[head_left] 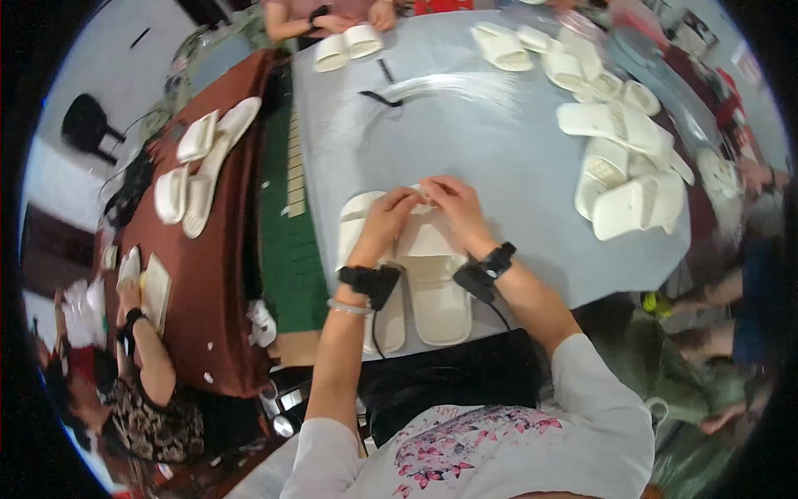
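A pair of cream-white open-toe slippers lies in front of me on the grey tabletop, heels toward my body. My left hand (389, 220) and my right hand (454, 208) meet at the far toe end of the right-hand slipper (440, 312). Fingers of both hands are closed in a pinch there, with fingertips almost touching. Exactly which bit of the toe they pinch is partly hidden by the fingers. Beside it, the left-hand slipper (356, 218) is partly covered by my left forearm. Each wrist wears a black strapped device.
More white slippers (628, 170) are heaped on the table's right side. Black strips (382, 99) lie farther back. Across the table a person's hands (337, 21) are by another pair (349, 48). Left stands a brown-covered table (229, 274) with slippers (199, 187) and another worker.
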Available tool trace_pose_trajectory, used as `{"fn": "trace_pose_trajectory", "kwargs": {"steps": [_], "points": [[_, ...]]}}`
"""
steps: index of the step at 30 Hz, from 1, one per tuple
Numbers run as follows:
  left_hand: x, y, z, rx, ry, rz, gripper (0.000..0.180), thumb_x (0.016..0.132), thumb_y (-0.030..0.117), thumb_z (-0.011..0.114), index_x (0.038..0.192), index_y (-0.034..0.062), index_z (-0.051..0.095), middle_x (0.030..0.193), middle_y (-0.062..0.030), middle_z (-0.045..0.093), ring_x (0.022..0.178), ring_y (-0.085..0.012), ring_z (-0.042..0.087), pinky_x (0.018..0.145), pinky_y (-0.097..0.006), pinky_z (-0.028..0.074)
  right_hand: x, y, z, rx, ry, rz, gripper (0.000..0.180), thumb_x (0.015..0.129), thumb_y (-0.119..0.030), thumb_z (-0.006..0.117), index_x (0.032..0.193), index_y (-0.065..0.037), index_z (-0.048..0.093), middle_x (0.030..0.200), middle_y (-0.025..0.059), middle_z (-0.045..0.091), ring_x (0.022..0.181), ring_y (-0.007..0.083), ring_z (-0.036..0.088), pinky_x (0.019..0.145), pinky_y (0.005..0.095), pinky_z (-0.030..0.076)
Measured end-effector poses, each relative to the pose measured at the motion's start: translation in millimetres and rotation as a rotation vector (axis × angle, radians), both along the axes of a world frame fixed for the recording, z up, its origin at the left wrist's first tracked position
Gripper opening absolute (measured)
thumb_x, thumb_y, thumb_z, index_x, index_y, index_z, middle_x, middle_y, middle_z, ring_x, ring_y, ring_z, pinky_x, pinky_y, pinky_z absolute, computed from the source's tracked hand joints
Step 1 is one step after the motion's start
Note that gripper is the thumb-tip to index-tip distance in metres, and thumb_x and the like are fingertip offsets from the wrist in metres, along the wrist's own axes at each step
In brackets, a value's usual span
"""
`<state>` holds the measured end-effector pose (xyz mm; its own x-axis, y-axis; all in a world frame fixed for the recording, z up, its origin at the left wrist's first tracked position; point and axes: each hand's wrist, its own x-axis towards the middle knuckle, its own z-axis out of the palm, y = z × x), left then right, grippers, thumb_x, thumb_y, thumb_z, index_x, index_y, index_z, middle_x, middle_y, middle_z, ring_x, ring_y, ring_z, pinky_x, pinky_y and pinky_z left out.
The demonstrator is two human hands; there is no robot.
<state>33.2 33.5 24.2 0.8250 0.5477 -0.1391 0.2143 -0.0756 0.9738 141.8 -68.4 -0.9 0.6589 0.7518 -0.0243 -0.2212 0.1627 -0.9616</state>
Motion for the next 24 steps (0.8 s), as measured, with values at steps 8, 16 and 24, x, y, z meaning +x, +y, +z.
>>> {"fn": "trace_pose_trajectory", "kwargs": {"steps": [8, 16, 24], "points": [[-2, -2, 11, -0.018, -0.009, 0.010, 0.017, 0.086, 0.016, 0.047, 0.084, 0.0063, 0.061, 0.065, 0.0075, 0.044, 0.055, -0.0026, 0.032, 0.048, -0.019, 0.025, 1, 7, -3, 0.054, 0.006, -0.048, 0.028, 0.085, -0.026, 0.055, 0.094, 0.001, 0.059, 0.077, 0.0043, 0.060, 0.070, 0.0100, 0.053, 0.065, 0.0231, 0.042], [0, -7, 6, -0.036, -0.024, -0.005, 0.016, 0.086, 0.017, 0.049, 0.084, 0.0076, 0.061, 0.062, 0.0085, 0.040, 0.054, -0.0021, 0.031, 0.048, -0.018, 0.024, 0, 2, -3, 0.080, 0.004, -0.093, 0.026, 0.085, -0.023, 0.056, 0.093, 0.001, 0.058, 0.075, 0.0033, 0.058, 0.068, 0.0086, 0.051, 0.061, 0.0233, 0.041], [-5, -3, 8, -0.030, -0.028, -0.009, 0.016, 0.088, 0.018, 0.048, 0.087, 0.0075, 0.060, 0.061, 0.0100, 0.035, 0.053, -0.0006, 0.029, 0.047, -0.017, 0.022, -5, 7, -5, 0.078, 0.002, -0.030, 0.025, 0.085, -0.022, 0.055, 0.094, 0.002, 0.058, 0.077, 0.0039, 0.057, 0.070, 0.0106, 0.051, 0.065, 0.0242, 0.042]]}}
